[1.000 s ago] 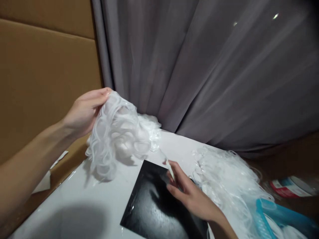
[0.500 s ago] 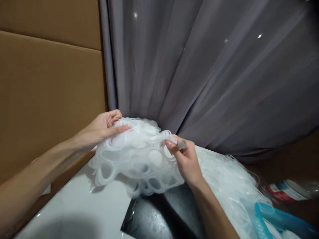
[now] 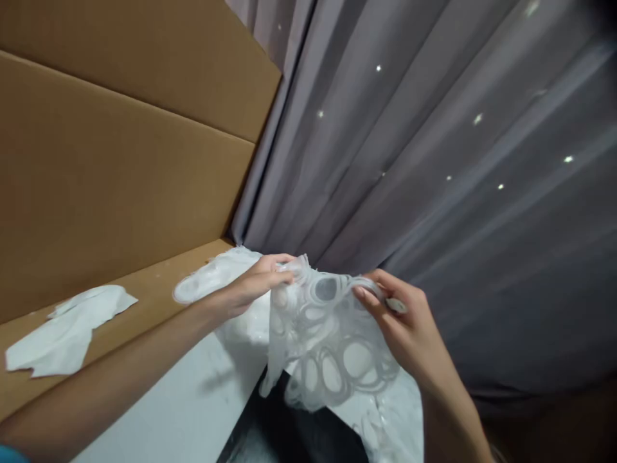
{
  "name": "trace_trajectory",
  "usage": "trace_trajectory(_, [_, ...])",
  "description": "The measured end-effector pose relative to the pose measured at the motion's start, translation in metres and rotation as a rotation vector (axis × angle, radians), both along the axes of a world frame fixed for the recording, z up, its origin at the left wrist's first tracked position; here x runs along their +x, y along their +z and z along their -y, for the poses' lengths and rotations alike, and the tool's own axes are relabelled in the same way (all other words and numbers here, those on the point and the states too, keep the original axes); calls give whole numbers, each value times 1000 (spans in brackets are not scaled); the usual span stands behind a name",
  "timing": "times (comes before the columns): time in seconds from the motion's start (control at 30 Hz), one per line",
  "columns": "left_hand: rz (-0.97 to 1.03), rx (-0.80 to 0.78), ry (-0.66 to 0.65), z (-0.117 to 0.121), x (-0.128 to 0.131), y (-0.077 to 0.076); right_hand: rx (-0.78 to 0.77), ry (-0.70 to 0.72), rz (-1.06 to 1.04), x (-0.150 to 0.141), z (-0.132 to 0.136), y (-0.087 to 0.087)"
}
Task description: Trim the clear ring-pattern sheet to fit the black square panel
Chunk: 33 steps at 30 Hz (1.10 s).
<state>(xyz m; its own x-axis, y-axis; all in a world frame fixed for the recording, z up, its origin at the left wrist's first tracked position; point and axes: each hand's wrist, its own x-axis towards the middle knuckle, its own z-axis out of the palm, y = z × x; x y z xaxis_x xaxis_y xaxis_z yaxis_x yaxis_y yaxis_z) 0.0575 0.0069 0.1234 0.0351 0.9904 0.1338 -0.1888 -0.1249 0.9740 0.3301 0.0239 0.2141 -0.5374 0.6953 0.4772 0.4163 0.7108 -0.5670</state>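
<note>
Left hand (image 3: 265, 280) and right hand (image 3: 405, 315) pinch a floppy, see-through sheet (image 3: 332, 335) with round holes | hangs over flat black board (image 3: 299, 434), hiding some | wavy gray curtain (image 3: 409, 161) behind | brown cardboard (image 3: 120, 167), crumpled white paper (image 3: 72, 331) at left

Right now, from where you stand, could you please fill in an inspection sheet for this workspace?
Surface: white table, dark board lying on it.
Job's things: clear plastic loops, held up and hanging; a pale plastic heap lies farther left.
Clutter: torn white scrap, paper or cloth, on the cardboard ledge.
Hands: left hand pinches one side of the loops; right hand pinches the other, with a small pale piece in its grasp, too unclear to identify.
Cables: nothing seen.
Surroundings: upright cardboard wall at left; grey curtain with shiny stars behind.
</note>
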Motion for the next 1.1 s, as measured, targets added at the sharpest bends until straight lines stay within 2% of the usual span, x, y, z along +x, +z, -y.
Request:
trace_trajectory(0.1, [96,72,153,-3,4,3,31,-101,-5,7,-2,-13])
trace_trajectory(0.17, [154,82,181,-1,5,5,12,-131,-4,11,-4,-23])
trace_trajectory(0.3, [249,88,71,4,3,0,-25,-157,22,17,-16,-41])
trace_trajectory(0.47, [336,154,-54,6,0,-8,45,-207,94,15,-37,-55])
trace_trajectory(0.63, [316,195,16,1,-2,-10,114,-192,-23,-11,-27,-53])
trace_trajectory(0.73, [260,221,88,-6,-4,-15,116,-82,-115,-44,-13,-57])
trace_trajectory(0.83, [-9,219,167,-16,-6,-29,-9,39,-50,-79,-14,-83])
trace_trajectory(0.93, [-314,146,211,-24,-16,-48,-143,23,5,-98,-25,-126])
trace_trajectory(1.03, [-491,91,186,-21,-34,-63,-258,-81,-65,-96,-22,-163])
trace_trajectory(1.1, [-594,66,145,-15,-45,-67,-323,-103,-80,-84,-10,-178])
